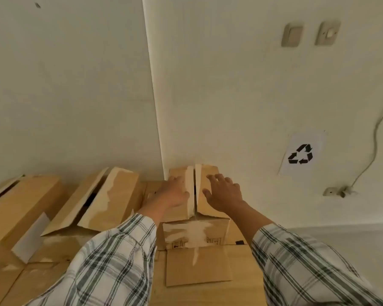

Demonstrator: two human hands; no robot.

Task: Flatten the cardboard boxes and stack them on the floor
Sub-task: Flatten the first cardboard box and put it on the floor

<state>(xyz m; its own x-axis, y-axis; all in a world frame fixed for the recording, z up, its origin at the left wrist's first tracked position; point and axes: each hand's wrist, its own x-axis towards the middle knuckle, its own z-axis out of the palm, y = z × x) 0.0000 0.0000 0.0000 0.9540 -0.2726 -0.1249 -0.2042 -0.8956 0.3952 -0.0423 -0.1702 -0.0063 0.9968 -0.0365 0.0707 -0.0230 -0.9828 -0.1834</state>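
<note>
A cardboard box (195,235) is seen standing in the corner where two pale walls meet, its top flaps nearly closed with a narrow dark gap left between them. The left hand (173,193) is laid flat on the left flap (182,173), with the fingers straight and slightly spread, and nothing is gripped by it. The right hand (223,191) is held wide over the right flap (206,208), fingers fanned apart; whether the flap is actually touched cannot be told. Both arms are covered by checked sleeves (111,261).

The box is set on flat sheets of cardboard (199,266) spread over the surface below. To its left, a second box (111,199) is seen with its long flaps standing open, and further left a long box (24,202) is lying with a white flap hanging at its near end.

On the right wall a paper recycling sign (301,154) is stuck, two switches (291,34) are mounted higher up, and a cable (374,138) is run down to a socket (338,191).
</note>
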